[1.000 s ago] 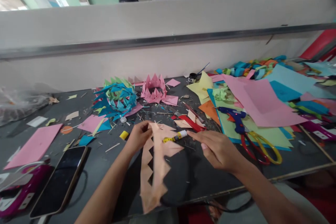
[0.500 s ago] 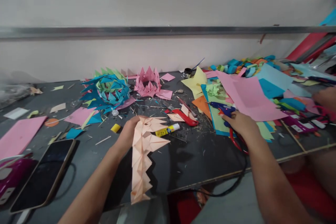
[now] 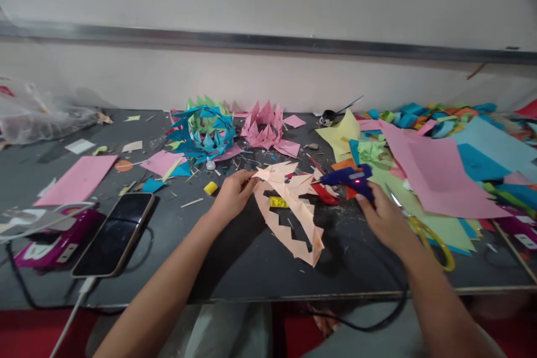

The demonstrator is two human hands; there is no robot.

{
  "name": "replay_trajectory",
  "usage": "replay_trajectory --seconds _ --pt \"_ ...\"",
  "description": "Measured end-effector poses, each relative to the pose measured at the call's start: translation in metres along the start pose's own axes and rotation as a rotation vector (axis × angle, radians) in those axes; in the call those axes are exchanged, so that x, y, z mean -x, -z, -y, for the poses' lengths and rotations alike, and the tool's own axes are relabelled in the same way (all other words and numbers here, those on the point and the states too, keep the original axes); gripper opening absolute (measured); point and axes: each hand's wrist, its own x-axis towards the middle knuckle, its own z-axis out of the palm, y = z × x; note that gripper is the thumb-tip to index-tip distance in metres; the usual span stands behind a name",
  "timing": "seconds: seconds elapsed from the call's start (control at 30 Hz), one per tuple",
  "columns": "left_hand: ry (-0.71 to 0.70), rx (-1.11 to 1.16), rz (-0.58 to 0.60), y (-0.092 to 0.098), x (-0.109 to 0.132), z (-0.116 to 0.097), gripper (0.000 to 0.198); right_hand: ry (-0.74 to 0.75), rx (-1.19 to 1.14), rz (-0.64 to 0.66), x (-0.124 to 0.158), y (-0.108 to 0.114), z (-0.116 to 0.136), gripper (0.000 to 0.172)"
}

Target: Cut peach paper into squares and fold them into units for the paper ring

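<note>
My left hand pinches one end of a folded peach paper strip, whose pointed folds curve round in a loop above the table. In my right hand is a blue hot glue gun with a small red light, its nozzle pointing left, close to the strip's points. A yellow glue stick shows through the loop. Partly behind the strip and the gun lies a red-handled tool. Yellow-handled scissors rest beside my right wrist.
Blue-green and pink spiky paper rings stand at the back. A phone and a purple power strip lie left. Coloured sheets pile up right. A black cord hangs over the table edge.
The glue gun has come up off the sheets and moved left to the peach strip. My left hand has turned the strip, which now shows as a loop. The view has shifted left.
</note>
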Motion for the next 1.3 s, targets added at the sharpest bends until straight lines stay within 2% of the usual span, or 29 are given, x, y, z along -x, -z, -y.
replay_trajectory --seconds 0.1,0.17,0.23,0.43,0.67,0.87,1.3 --pt "-0.040 -0.027 0.004 0.000 0.002 -0.005 0.026 0.073 -0.050 0.066 0.008 -0.016 0.031 0.045" --pt "-0.070 -0.054 0.027 0.000 0.003 -0.008 0.028 0.124 -0.036 0.037 0.014 -0.025 0.042 0.047" --pt "-0.087 -0.077 0.075 0.000 0.004 -0.011 0.031 0.181 -0.006 0.014 0.019 -0.031 0.047 0.044" --pt "-0.025 -0.095 0.218 0.002 0.006 -0.012 0.032 0.299 0.044 0.097 0.030 -0.035 0.056 0.035" --pt "0.097 -0.102 0.305 0.005 0.007 -0.011 0.035 0.383 0.094 0.016 0.038 -0.045 0.065 0.036" --pt "0.153 -0.159 0.434 0.010 0.007 -0.009 0.036 0.543 0.184 -0.210 0.041 -0.062 0.056 0.031" --pt "0.163 -0.149 0.475 0.008 0.008 -0.001 0.041 0.657 0.248 -0.178 0.037 -0.047 0.072 0.025"
